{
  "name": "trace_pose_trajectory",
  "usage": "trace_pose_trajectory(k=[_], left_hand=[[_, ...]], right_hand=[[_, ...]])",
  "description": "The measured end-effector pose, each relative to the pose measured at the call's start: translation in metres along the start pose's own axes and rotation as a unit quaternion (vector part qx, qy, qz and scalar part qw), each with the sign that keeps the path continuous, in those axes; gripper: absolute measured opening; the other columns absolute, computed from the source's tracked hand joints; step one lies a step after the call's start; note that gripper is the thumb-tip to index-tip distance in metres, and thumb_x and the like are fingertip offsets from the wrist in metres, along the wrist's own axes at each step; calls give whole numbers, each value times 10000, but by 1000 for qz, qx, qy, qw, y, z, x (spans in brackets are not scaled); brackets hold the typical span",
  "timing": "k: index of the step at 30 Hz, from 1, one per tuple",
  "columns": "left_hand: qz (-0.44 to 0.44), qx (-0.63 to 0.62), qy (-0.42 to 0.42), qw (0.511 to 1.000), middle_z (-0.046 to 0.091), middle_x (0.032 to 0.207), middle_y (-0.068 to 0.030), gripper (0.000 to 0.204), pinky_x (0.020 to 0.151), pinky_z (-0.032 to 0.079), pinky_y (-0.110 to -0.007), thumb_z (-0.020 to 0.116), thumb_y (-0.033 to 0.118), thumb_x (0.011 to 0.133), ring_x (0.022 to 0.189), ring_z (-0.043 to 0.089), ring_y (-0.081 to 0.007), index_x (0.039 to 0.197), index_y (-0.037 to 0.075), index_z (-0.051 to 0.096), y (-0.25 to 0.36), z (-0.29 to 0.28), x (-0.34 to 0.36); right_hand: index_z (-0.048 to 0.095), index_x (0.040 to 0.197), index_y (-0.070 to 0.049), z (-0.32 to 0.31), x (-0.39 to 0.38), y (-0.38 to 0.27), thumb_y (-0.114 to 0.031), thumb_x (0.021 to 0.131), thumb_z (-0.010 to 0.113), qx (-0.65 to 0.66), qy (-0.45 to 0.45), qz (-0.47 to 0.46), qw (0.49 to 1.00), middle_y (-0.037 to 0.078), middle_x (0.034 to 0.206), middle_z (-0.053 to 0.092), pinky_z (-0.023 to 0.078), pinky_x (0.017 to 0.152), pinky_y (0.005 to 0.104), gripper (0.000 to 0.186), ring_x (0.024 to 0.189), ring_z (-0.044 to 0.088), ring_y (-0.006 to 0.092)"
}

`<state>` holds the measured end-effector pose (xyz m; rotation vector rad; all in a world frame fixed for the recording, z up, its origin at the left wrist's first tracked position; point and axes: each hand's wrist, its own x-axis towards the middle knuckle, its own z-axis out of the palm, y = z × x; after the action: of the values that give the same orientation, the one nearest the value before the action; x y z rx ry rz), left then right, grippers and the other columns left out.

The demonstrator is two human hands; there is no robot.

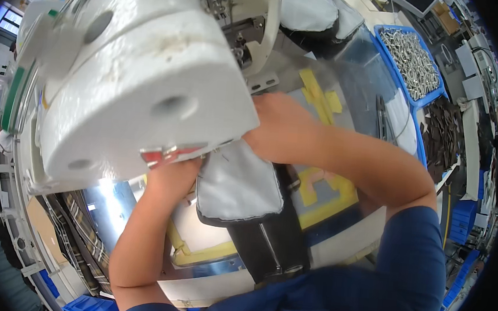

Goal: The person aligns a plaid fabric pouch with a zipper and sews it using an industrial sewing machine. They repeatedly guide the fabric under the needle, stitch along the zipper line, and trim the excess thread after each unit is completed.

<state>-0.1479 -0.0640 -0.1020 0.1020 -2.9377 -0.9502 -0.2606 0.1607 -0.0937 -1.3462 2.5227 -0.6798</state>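
A white sewing machine head (149, 89) fills the upper left and covers part of both hands. Below it lies a light grey padded fabric piece (241, 184) with a dark edge. A wide black strap (265, 244) with metal fittings runs from under the piece toward my body. At the piece's left side is my left hand (175, 177), its fingers hidden by the machine head. My right hand (280, 127) rests at the piece's upper right, beside the needle area; its fingertips are out of sight. Whether either hand grips the fabric cannot be made out.
Yellow tape (323, 103) marks the work surface. At the right stand a blue tray of metal hooks (411, 63) and a heap of dark brown pieces (441, 132). Tweezers (383, 119) lie near the tray. More grey padded pieces (310, 11) sit behind the machine.
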Motion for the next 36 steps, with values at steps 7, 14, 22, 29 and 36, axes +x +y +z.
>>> trace_pose_trajectory(k=[7,14,22,29,36], left_hand=[[95,73,29,992,809,1006,-162,222,834,588,-422,834,131,900,920,770,-332,1092,22,809,-20,8,5],[154,60,69,984,823,1013,-131,234,860,597,-394,875,97,874,916,783,-277,1079,2,812,-31,12,11],[91,-38,67,993,818,1017,-114,265,856,588,-356,901,74,861,884,756,-219,1084,-25,797,-29,12,15],[132,28,77,988,821,991,-124,279,834,609,-375,923,90,838,890,781,-246,1067,-19,805,-25,11,13],[160,40,86,983,820,993,-129,281,817,617,-388,929,64,818,899,788,-257,1061,-8,807,-20,12,15]], right_hand=[[757,854,15,-1,7,7,-207,967,685,31,-8,22,999,218,847,744,579,736,533,259,854,738,453],[761,930,7,-17,14,2,-255,982,694,45,-56,61,996,225,880,750,583,814,542,276,922,738,454],[787,972,27,-22,22,-2,-247,978,697,40,-108,92,989,225,942,770,595,849,543,288,986,747,449],[807,894,-6,-12,23,4,-67,744,683,37,-59,84,994,234,900,777,622,737,537,204,913,771,451],[797,892,5,-13,21,3,-107,804,690,45,-57,88,993,236,894,769,616,769,544,178,914,762,461]])
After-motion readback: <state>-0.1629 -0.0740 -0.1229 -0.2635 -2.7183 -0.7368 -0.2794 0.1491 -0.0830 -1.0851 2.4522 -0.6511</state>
